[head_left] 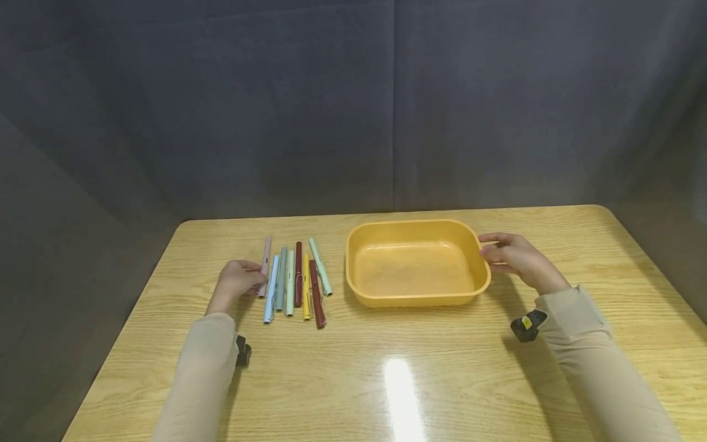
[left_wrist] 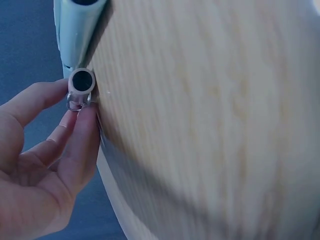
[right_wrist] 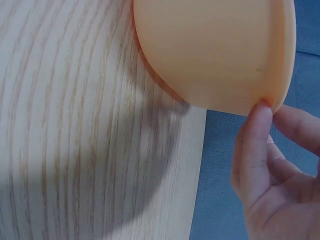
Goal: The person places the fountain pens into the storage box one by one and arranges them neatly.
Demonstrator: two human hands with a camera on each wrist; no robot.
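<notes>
While the left hand point(head_left: 236, 281) pinches the pink pen point(head_left: 266, 255) between nearly closed fingertips, left of the light blue pen point(head_left: 271, 288), likely for finger room, the right hand point(head_left: 519, 259), fingers narrowly parted, grips the yellow tray's point(head_left: 414, 301) right rim, presumably steadying it.

Tray point(head_left: 415, 269) looks smooth plastic, soft sheen; pens point(head_left: 290, 282) plastic (clips point(left_wrist: 69, 103) shiny metal); tabletop point(head_left: 309, 380) wood-grained, glossy; curtain point(head_left: 309, 110) and sleeves point(head_left: 199, 374) matt cloth.
</notes>
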